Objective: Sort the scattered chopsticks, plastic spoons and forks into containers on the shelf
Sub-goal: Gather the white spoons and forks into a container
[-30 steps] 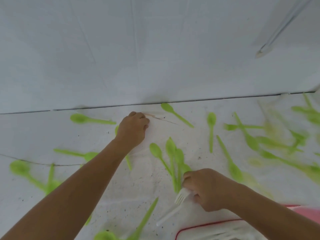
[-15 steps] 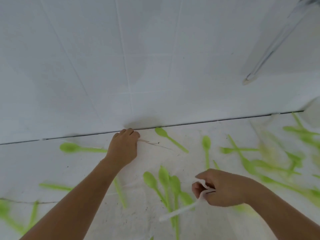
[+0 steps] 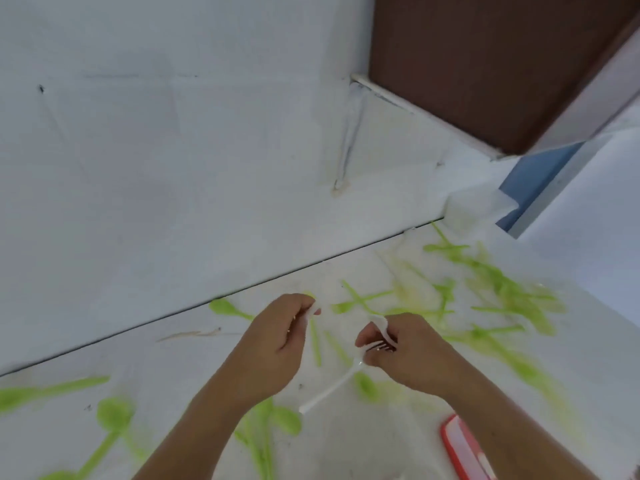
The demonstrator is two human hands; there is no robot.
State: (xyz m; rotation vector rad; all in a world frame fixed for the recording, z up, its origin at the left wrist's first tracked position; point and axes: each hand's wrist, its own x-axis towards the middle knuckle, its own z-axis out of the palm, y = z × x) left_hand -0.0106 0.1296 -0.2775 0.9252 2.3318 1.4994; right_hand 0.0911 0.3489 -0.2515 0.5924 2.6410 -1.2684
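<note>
Right hand grips white forks, judged light and brittle, at their necks; left hand pinches a white utensil.

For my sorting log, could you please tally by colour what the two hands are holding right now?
White: 3. A piece in the left hand; a fork and a strip, perhaps a second fork, in the right hand.
Green: 0
Total: 3

Smooth white plastic fork, green plastic spoons
</note>
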